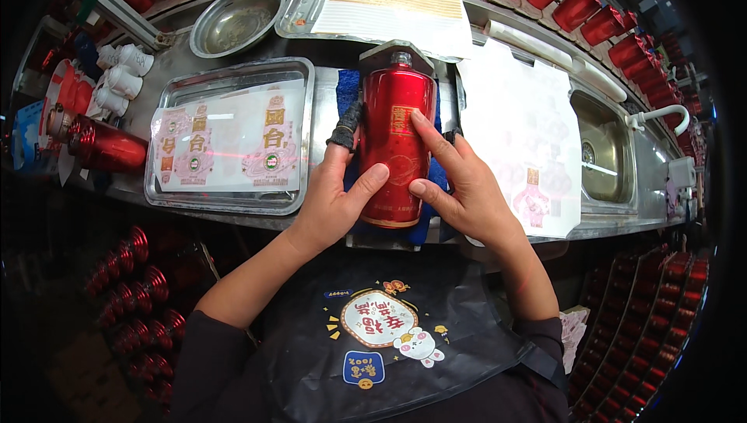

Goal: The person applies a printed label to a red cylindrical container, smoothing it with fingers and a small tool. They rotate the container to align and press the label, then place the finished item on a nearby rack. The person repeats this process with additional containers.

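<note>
A glossy red glass bottle (pixel 392 151) lies over a blue cloth (pixel 349 87), its clear threaded neck pointing away from me. Gold decal lettering and a faint round emblem mark its upper side. My left hand (pixel 332 195) grips the left flank, thumb on the front; a dark wrap covers one finger. With its index fingertip on the edge of the gold square decal (pixel 404 120), my right hand (pixel 470 183) holds the other flank. Its thumb touches the lower front, and another dark finger wrap shows beside the bottle. The bottle hides some fingertips.
Left, a metal tray (pixel 227 206) holds printed decal sheets (pixel 233 143), with another red bottle (pixel 111 146) beyond. A metal bowl (pixel 238 20) and a second tray (pixel 297 14) stand behind. Right are a large decal sheet (pixel 513 113) and a sink (pixel 601 148). Red bottles (pixel 575 5) line the back.
</note>
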